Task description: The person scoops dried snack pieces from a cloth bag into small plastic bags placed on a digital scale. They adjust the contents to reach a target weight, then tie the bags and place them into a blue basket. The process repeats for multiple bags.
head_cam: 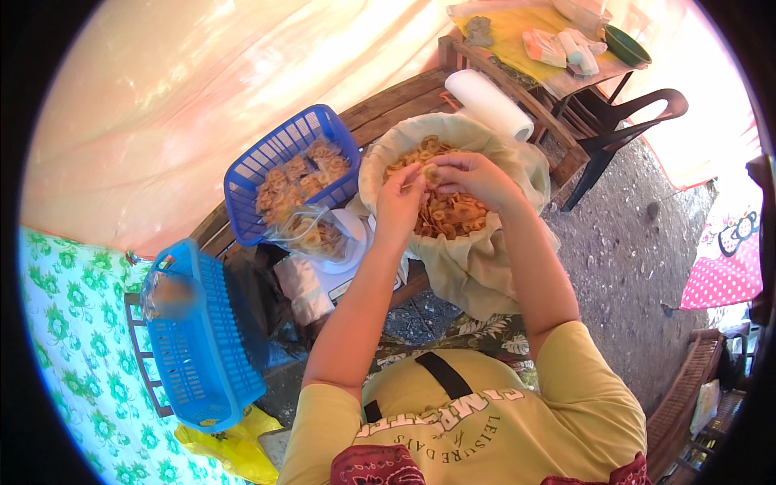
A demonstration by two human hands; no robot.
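My right hand (476, 179) pinches a round fried chip (431, 174), which looks like a banana chip. Up against the chip's left side are the closed fingertips of my left hand (401, 197). Below both hands is a heap of brown and golden chips (451, 212) in a round container lined with pale cloth (467, 270); the cloth hides the container. To the left, an open clear plastic bag of chips (318, 233) rests on a white weighing scale (348, 267), partly hidden by my left forearm.
A blue basket (242, 209) holds several bagged chips. Further left stands a light-blue basket (194, 357) with a plastic bag at its top. A white roll (485, 100) lies behind the cloth-lined container, on a wooden bench (388, 100). A dark plastic chair (630, 121) stands by a table at the upper right.
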